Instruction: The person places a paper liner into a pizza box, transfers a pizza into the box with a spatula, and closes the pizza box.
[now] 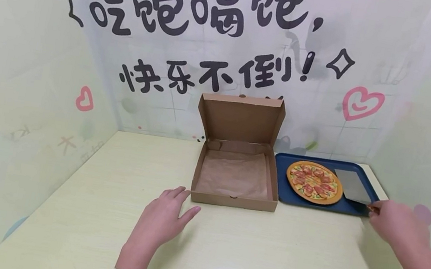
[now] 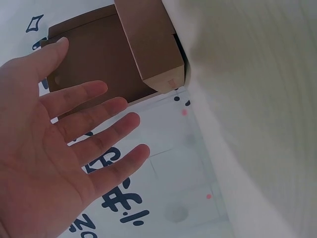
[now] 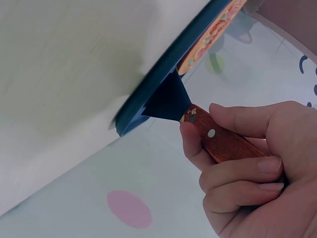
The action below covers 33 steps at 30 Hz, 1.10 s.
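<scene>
Box: cardboard box (image 1: 211, 198) on the table (image 1: 262, 264), taken as landmark; lid (image 1: 240, 122) raised at its back, brown paper (image 1: 234, 175) lining its floor.
Tray: blue tray (image 1: 284, 191), just beside the box on its right.
Pizza: round pizza (image 1: 313, 183) with red and green topping, flat on the tray, right of the box.
Spatula: metal blade (image 1: 353, 185) over the tray, farther right of the box than the pizza; I cannot tell whether blade and pizza touch.
Right hand: my right hand (image 1: 399, 227), well right of the box, is clamped on the spatula's wooden handle (image 3: 228, 141), fingers curled beneath, thumb along it.
Left hand: my left hand (image 1: 162, 215) is empty, fingers apart, near the box's front left corner; contact I cannot confirm.
Wall: black lettering (image 1: 216, 76) behind and above the box.
</scene>
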Tool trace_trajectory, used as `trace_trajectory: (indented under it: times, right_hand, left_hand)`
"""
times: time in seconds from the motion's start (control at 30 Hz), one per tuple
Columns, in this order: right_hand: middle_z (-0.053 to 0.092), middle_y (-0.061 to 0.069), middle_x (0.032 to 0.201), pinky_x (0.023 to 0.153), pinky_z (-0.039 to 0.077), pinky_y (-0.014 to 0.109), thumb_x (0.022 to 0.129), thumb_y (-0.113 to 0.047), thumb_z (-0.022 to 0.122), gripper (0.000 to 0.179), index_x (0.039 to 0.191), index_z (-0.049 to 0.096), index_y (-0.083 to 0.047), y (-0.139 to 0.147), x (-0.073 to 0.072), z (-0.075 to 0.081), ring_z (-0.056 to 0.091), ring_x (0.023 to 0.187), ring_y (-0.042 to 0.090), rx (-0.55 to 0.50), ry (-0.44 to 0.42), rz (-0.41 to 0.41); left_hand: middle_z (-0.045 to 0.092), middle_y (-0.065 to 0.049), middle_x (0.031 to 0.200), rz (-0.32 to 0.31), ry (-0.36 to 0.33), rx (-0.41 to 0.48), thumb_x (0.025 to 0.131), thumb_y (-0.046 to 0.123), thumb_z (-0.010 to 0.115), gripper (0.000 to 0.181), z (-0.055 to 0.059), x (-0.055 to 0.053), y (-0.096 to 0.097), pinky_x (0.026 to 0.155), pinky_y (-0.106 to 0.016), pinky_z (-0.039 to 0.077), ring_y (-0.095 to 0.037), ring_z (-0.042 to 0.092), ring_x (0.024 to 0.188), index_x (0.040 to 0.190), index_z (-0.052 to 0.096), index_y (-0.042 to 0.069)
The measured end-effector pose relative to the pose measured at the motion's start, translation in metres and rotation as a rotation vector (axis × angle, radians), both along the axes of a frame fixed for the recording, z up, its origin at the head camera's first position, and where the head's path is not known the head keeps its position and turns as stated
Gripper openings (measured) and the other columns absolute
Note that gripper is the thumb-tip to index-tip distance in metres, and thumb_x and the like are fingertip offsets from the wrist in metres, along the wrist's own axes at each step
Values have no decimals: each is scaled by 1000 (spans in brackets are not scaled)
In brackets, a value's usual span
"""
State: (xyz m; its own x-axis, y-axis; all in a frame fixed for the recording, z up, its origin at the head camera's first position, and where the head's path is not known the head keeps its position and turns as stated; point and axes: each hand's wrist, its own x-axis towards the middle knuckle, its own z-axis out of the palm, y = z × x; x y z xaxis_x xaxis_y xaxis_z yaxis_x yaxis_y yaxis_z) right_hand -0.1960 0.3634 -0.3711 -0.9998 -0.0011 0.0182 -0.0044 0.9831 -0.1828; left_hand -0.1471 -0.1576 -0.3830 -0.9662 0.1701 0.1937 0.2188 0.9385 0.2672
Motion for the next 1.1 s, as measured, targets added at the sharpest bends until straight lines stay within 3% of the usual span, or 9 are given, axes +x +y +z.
trace_trajectory:
  times: [0.1, 0.17, 0.27, 0.43, 0.57, 0.73, 0.8, 0.97, 1.1]
  right_hand:
    - [71, 25, 86, 60, 35, 41, 97, -21, 57, 39, 125, 74, 0, 1, 4, 2, 47, 69, 34, 36, 49, -24]
    - [72, 32, 94, 57, 39, 42, 97, -23, 58, 39, 125, 74, -2, 2, 6, 4, 49, 70, 38, 35, 72, -50]
    - [67, 42, 113, 49, 44, 45, 98, -24, 58, 40, 129, 72, -2, 2, 8, 10, 59, 78, 48, -4, 62, -88]
    - [62, 42, 129, 50, 47, 46, 100, -24, 58, 43, 135, 67, 1, -4, 12, 26, 66, 88, 51, -15, 10, -95]
    - [67, 39, 119, 51, 47, 45, 100, -23, 58, 41, 131, 69, 1, -11, 18, 41, 65, 81, 44, -7, 18, -83]
    - [72, 19, 91, 51, 43, 43, 98, -22, 57, 34, 121, 76, -6, -19, 29, 63, 59, 74, 32, -17, 20, -48]
    - [73, 17, 93, 52, 42, 41, 96, -21, 57, 33, 118, 78, -7, -23, 33, 71, 58, 75, 31, -15, 7, -30]
    - [75, 28, 108, 56, 43, 35, 92, -16, 61, 31, 111, 80, -1, -36, 44, 86, 62, 81, 35, 26, -12, 8]
    - [77, 26, 105, 58, 41, 32, 93, -16, 63, 28, 107, 82, -1, -47, 54, 94, 64, 79, 32, 50, -7, 30]
  left_hand:
    - [62, -21, 150, 0, -17, 3, 106, 44, 63, 55, -1, -3, -1, 106, -60, 55, -43, 60, 138, 141, 64, 2]
    - [63, -21, 149, -4, -22, -1, 106, 43, 63, 54, -1, -6, -1, 105, -60, 56, -43, 60, 137, 141, 65, 1]
    - [63, -22, 148, -12, -27, -15, 106, 42, 64, 55, -2, -11, -2, 104, -59, 56, -43, 62, 135, 140, 64, 0]
    - [66, -20, 144, -22, -34, -32, 106, 42, 65, 54, -1, -19, -2, 102, -57, 58, -41, 65, 130, 139, 65, -1]
    - [68, -19, 141, -25, -50, -36, 106, 42, 65, 55, 1, -24, -1, 100, -56, 58, -41, 66, 127, 139, 64, -2]
    - [64, -23, 145, -18, -109, -25, 106, 42, 65, 61, 5, -34, 1, 105, -56, 57, -43, 64, 132, 145, 59, -4]
    - [62, -25, 148, -19, -136, -15, 107, 43, 64, 64, 7, -39, 2, 109, -56, 54, -44, 62, 135, 148, 55, -5]
    - [57, -29, 153, -16, -187, 21, 107, 43, 63, 71, 9, -51, 7, 117, -56, 48, -45, 57, 142, 153, 47, -9]
    - [54, -32, 155, 8, -227, 45, 107, 42, 64, 77, 9, -59, 10, 117, -57, 48, -45, 55, 143, 156, 41, -11]
